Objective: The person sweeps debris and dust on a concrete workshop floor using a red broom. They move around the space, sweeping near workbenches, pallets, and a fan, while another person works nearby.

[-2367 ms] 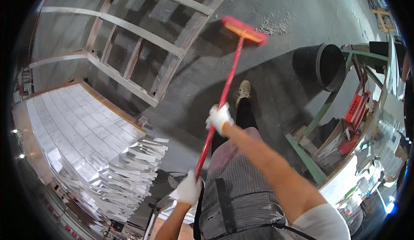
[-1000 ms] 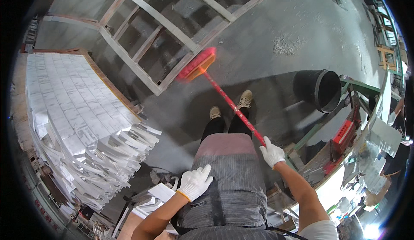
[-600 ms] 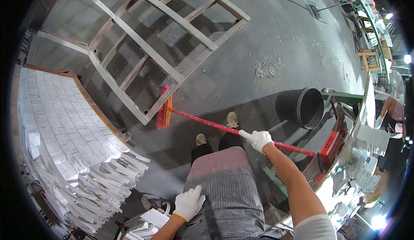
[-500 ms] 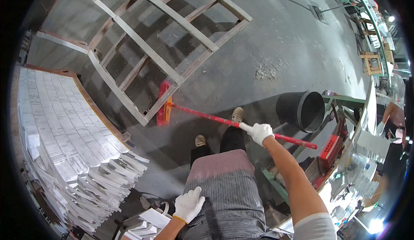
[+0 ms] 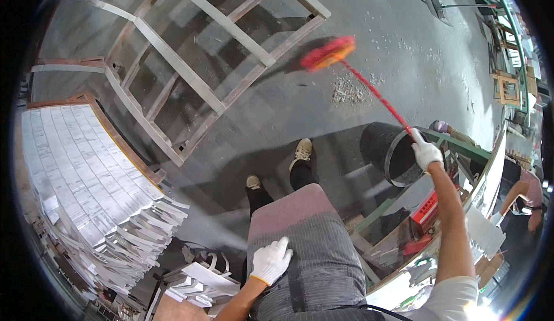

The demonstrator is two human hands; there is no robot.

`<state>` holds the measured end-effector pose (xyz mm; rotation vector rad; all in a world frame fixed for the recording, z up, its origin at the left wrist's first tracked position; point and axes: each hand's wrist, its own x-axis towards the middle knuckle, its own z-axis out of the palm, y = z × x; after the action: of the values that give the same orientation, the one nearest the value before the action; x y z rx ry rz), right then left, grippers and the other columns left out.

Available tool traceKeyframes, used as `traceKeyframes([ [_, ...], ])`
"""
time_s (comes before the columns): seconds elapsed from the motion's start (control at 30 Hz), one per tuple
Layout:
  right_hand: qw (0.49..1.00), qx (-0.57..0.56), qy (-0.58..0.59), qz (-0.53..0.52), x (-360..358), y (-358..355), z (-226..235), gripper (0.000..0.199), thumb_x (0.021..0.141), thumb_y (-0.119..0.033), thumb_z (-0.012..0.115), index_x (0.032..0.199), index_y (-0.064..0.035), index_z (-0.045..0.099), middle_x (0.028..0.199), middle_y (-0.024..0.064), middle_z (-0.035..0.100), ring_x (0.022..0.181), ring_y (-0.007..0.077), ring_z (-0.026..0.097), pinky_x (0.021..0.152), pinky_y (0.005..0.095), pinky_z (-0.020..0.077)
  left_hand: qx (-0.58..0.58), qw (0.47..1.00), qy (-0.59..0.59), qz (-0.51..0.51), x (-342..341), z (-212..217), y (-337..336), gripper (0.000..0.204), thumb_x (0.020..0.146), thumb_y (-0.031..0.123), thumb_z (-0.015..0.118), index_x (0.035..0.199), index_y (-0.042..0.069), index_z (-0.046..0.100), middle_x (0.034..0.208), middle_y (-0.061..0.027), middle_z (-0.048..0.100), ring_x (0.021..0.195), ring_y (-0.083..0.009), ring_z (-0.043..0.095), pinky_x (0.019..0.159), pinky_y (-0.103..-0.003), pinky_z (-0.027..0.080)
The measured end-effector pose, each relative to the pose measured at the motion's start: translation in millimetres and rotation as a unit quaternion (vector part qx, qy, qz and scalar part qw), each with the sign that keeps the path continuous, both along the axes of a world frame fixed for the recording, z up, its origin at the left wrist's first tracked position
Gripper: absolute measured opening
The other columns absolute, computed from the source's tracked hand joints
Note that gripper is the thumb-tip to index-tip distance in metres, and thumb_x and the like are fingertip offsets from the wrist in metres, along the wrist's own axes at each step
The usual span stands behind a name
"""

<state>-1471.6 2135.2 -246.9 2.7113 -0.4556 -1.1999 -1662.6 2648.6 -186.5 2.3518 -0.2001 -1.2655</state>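
Note:
A white-gloved fist, my right hand point(image 5: 427, 153), is wrapped round the red stick of a broom point(image 5: 378, 95) near its upper end. The stick slants away to the far left, ending in a red-bristled head with an orange block point(image 5: 329, 54), blurred, beyond a scatter of pale scraps point(image 5: 349, 90) on the floor. Against the front of my striped grey and pink apron point(image 5: 314, 234) lies my left hand point(image 5: 271, 260), also gloved; its thumb stands apart and it holds nothing that I can see.
A wooden frame point(image 5: 179, 77) lies at the far left. Nearer, white strips are stacked on a pallet point(image 5: 92, 165). A black bucket point(image 5: 398, 154) lies tipped beside a cluttered green-framed bench point(image 5: 461, 148). Another person's arm point(image 5: 516, 197) shows at the right. A dustpan point(image 5: 437, 9) rests farther off.
The broom head has swung from beside the wooden frame to the far side of the scraps. My right hand has moved right with the stick; my left hand still lies on the apron.

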Motion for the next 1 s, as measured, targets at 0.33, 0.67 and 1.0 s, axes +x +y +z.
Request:
traceKeyframes([
  [0.33,0.986,0.07,0.002,0.154,-25.9,-49.4,82.1,0.062,0.093,-0.027,0.055,0.149,-0.0357,0.03,0.077,0.0183,0.066,0.068,0.0385,0.067,0.058,0.0513,0.051,-0.028,0.999,-0.027,0.001,73.7,3.1,-64.0,0.025,0.091,0.032,0.057,0.101,0.01,0.052,0.081,-0.0127,0.064,0.071,-0.033,0.066,0.064,-0.047,0.052],
  [0.67,0.955,0.097,0.126,0.25,33.1,8.7,11.5,0.059,0.091,-0.015,0.049,0.14,-0.0474,0.041,0.091,0.0157,0.067,0.078,0.0329,0.071,0.06,0.042,0.0543,0.021,0.999,-0.024,-0.003,117.9,20.8,-90.9,0.026,0.089,0.031,0.059,0.106,0.011,0.054,0.084,-0.015,0.066,0.071,-0.0369,0.065,0.066,-0.049,0.052],
  [1.0,0.974,-0.098,0.045,0.198,53.1,-182.0,94.8,0.054,0.094,-0.018,0.051,0.14,-0.0451,0.041,0.084,0.0168,0.067,0.072,0.0351,0.069,0.061,0.0451,0.0536,0.0,1.0,0.008,-0.019,141.0,29.4,-123.6,0.032,0.089,0.03,0.06,0.113,0.012,0.054,0.086,-0.0155,0.065,0.08,-0.0376,0.065,0.07,-0.048,0.051],
])
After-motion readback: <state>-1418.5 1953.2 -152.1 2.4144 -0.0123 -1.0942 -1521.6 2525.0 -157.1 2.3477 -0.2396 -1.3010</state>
